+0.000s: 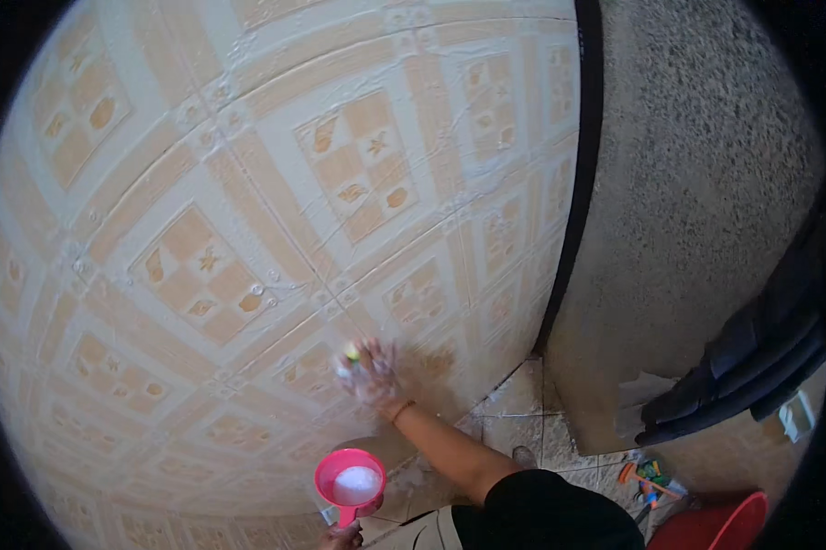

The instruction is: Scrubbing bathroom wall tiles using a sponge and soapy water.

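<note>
My right hand, wet and coated in white suds, presses against a tiled wall with shell and starfish motifs. A small yellow-and-green scrubbing sponge shows under its fingers; the rest of it is covered by the hand. Lower down, my left hand grips the handle of a pink plastic dipper. White foamy or powdery stuff lies inside the dipper, which is held upright, apart from the wall. Wet streaks and droplets run across the tiles above my right hand.
A dark vertical edge strip ends the tiles, beside a rough grey wall. Dark cloth hangs at the right. On the tiled floor lie an orange-headed brush and colourful packets, near a red tub.
</note>
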Demonstrator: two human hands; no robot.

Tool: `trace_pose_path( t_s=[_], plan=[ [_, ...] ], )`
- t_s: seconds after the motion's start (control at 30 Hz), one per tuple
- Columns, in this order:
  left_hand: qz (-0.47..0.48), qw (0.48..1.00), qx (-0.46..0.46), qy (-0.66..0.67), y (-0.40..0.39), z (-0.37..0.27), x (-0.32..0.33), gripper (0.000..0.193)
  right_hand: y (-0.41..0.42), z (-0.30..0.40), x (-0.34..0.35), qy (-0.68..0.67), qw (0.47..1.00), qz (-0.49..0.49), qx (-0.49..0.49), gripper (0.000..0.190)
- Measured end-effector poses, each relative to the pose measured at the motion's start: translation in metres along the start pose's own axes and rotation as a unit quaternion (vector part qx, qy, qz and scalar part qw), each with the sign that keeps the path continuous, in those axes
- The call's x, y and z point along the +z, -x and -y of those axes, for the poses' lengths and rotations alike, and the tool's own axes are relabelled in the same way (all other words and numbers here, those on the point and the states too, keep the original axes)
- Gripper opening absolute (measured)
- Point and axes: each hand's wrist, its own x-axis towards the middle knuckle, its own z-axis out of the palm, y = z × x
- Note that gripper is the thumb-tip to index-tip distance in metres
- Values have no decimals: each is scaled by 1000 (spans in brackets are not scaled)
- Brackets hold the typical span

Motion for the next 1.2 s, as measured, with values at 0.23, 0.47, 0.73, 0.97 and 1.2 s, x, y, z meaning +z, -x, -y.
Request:
trace_pose_path(
  t_s=[0.23, 0.47, 0.73, 0.97, 1.2],
  plan=[
    [-29, 999, -23, -33, 2, -1, 11, 17, -21, -149, -18, -41, 916, -135, 375, 64],
    [-27, 996, -15, -87, -15, 12, -1, 19, -179, -238, -95, 32, 949, -209, 233, 57],
    [-27, 996, -8, -82, -43, 0, 56, 21, -41, -294, -24, -101, 734, -279, 611, 61],
    [-44, 996, -18, -79, -37, -9, 99, 22, -206, -262, -125, 41, 979, -128, 154, 55],
    [-18, 994, -38, -97, -81, 12, 117, 23, -197, -452, -143, -89, 894, -297, 324, 48]
  ],
)
